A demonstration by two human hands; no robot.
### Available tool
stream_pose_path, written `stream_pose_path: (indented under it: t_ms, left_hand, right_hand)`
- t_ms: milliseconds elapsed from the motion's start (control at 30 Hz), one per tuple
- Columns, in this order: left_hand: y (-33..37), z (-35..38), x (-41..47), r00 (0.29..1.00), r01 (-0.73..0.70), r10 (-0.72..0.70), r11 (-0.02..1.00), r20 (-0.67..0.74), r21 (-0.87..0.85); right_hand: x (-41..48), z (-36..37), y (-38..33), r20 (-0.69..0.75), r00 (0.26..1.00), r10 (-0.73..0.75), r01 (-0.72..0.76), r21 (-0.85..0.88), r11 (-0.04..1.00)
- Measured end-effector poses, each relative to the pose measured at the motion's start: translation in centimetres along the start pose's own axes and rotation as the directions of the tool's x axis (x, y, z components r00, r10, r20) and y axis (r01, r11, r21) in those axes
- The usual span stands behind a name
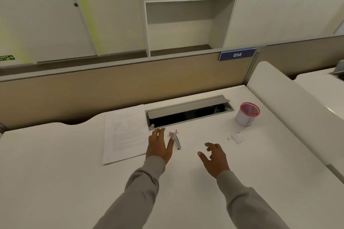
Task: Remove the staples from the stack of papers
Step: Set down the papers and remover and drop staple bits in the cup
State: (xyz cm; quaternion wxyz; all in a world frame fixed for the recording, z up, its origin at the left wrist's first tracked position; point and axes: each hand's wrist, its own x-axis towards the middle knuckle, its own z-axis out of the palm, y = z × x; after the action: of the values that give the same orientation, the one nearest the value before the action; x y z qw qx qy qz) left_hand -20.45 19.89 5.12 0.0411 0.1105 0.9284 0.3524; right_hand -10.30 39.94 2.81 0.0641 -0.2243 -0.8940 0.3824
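A stack of printed white papers (125, 135) lies flat on the white desk (55, 173), left of centre. A small pink and silver stapler tool (176, 139) lies on the desk just right of the stack. My left hand (159, 145) hovers between the papers and the tool, fingers straight and spread, holding nothing; its thumb is close to the tool. My right hand (214, 158) is further right over bare desk, fingers loosely curled and empty.
An open cable tray (188, 113) with a raised grey lid is set into the desk behind the hands. A pink-rimmed white cup (246, 114) stands at the right, with small paper scraps (236, 137) in front of it. A beige partition (111, 87) bounds the far edge.
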Motion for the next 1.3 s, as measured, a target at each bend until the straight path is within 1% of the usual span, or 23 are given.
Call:
stream_pose_path:
  t_ms: [67,133,200,300,367,500,600,667,767,833,967,1133,1300]
  left_hand:
    - [1.5,1.8,0.3,0.999,-0.038,0.038,0.999,0.028,0.005]
    - [2.7,3.7,0.4,0.994,-0.078,0.076,0.997,0.078,0.027]
    - [3.9,6.0,0.6,0.982,-0.127,0.113,0.988,0.150,0.086]
    - [5.1,8.8,1.0,0.960,-0.223,0.185,0.959,0.210,0.177]
    - [5.8,10.7,1.1,0.946,-0.255,0.191,0.938,0.263,0.234]
    - [6.3,13.9,0.8,0.926,-0.269,0.165,0.920,0.340,0.286]
    - [6.1,16.1,0.6,0.917,-0.255,0.124,0.913,0.379,0.318]
    - [6.0,17.3,0.6,0.917,-0.238,0.096,0.910,0.388,0.339]
    - [5.8,18.5,0.7,0.927,-0.234,0.081,0.888,0.365,0.397]
    - [5.7,18.9,1.0,0.938,-0.239,0.096,0.876,0.334,0.418]
    - [5.6,19.6,1.9,0.950,-0.252,0.136,0.863,0.279,0.437]
    - [5.5,20.1,2.2,0.958,-0.244,0.145,0.864,0.247,0.440]
    - [5.1,20.5,2.3,0.963,-0.239,0.151,0.863,0.225,0.446]
  right_hand:
    - [-0.3,-1.2,1.6,0.008,0.999,0.033,-0.033,-0.053,0.998]
    - [-0.6,-2.3,3.1,-0.004,0.998,0.061,-0.061,-0.147,0.987]
    - [-1.0,-3.4,4.7,-0.026,0.996,0.081,-0.085,-0.257,0.963]
    - [-1.4,-4.2,6.5,-0.033,0.996,0.083,-0.089,-0.388,0.917]
    - [-1.8,-4.4,7.8,-0.014,0.996,0.092,-0.088,-0.445,0.891]
    - [-2.6,-4.2,10.0,0.028,0.993,0.118,-0.084,-0.541,0.837]
    - [-2.9,-4.1,11.5,0.054,0.980,0.193,-0.132,-0.552,0.823]
    - [-2.8,-4.0,12.0,0.023,0.971,0.240,-0.187,-0.553,0.812]
    - [-2.3,-3.9,12.2,-0.010,0.952,0.306,-0.256,-0.573,0.778]
    - [-1.8,-3.6,12.1,-0.020,0.943,0.331,-0.283,-0.571,0.771]
    - [0.3,-2.6,11.6,-0.071,0.939,0.337,-0.322,-0.532,0.783]
    - [4.1,-1.8,10.6,-0.121,0.927,0.356,-0.369,-0.476,0.798]
    - [6.8,-1.4,10.5,-0.112,0.948,0.299,-0.314,-0.487,0.815]
